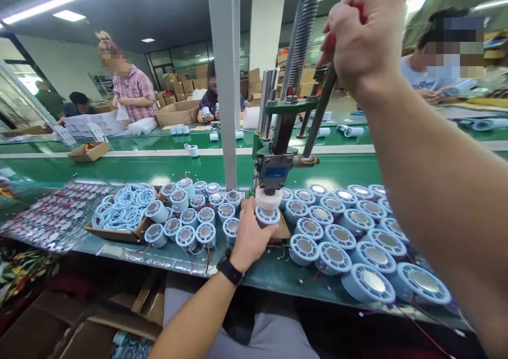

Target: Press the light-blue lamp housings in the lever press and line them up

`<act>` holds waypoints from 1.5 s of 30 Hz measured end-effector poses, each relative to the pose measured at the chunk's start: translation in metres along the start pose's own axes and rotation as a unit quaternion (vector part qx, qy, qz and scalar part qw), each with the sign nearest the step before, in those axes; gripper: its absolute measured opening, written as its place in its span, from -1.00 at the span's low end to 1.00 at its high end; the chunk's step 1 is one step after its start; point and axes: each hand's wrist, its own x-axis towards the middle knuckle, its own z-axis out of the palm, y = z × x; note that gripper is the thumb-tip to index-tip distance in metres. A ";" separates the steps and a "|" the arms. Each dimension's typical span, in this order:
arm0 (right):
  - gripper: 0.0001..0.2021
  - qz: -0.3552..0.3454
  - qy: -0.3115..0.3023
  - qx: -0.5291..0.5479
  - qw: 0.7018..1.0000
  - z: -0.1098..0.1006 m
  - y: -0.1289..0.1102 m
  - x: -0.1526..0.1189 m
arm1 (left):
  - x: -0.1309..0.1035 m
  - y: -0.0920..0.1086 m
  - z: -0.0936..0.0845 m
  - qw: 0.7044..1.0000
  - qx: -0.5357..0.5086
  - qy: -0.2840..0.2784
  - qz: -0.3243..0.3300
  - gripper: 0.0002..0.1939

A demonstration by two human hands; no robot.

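My left hand (251, 234) is closed around the side of a light-blue round housing (267, 216) with a slotted rim. This housing sits under the white round pad (268, 198) of a hand press (275, 171); the pad meets or nearly meets its top. Up at the upper right, my right hand (367, 36) is wrapped around the top of the press's lever (322, 107), which tilts upward. Similar blue housings with silver disc centres stand to the right (341, 237) and left (189, 217) of the press, several with thin wires trailing out. My left fingertips are partly hidden behind the housing.
A cardboard tray of blue rings (127, 208) stands at left, beside a sheet of small circuit boards (55, 211). Behind the press runs a green conveyor belt (178, 167) with a grey post (226, 83) before it. Several people work across the belt.
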 end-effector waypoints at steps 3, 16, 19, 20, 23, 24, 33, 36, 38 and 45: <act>-0.75 -0.014 -0.003 -0.023 1.000 0.007 0.011 -0.001 | -0.048 -0.003 -0.020 0.997 0.076 -0.035 0.004 -0.40; -0.50 -0.043 -0.128 -0.069 0.988 -0.022 -0.052 -0.212 | -0.096 -0.050 -0.071 0.896 0.415 0.079 0.137 -0.29; -0.27 -0.013 -0.415 -0.042 0.909 0.012 -0.039 -0.314 | -0.092 -0.062 -0.080 0.876 0.458 0.076 0.132 -0.19; -0.17 0.012 -0.476 -0.055 0.878 0.024 -0.033 -0.333 | -0.091 -0.066 -0.081 0.872 0.466 0.071 0.129 -0.22; -0.03 0.061 -0.553 -0.079 0.827 0.051 -0.020 -0.350 | -0.092 -0.072 -0.080 0.876 0.463 0.061 0.119 -0.35; -0.04 0.066 -0.560 -0.080 0.822 0.056 -0.018 -0.347 | -0.093 -0.073 -0.079 0.883 0.450 0.061 0.117 -0.36; -0.19 0.020 -0.572 -0.066 0.817 0.044 -0.016 -0.346 | -0.115 -0.069 -0.076 0.961 0.252 0.015 0.114 -0.23; -0.13 0.031 -0.573 -0.095 0.814 0.042 -0.023 -0.343 | -0.121 -0.067 -0.078 0.982 0.166 0.029 0.084 -0.26; -0.06 0.054 -0.568 -0.125 0.812 0.045 -0.030 -0.339 | -0.121 -0.070 -0.077 0.992 0.090 0.077 0.047 -0.31; -0.17 0.082 -0.583 -0.179 0.788 0.066 -0.049 -0.330 | -0.118 -0.081 -0.067 0.992 -0.080 0.077 -0.054 -0.34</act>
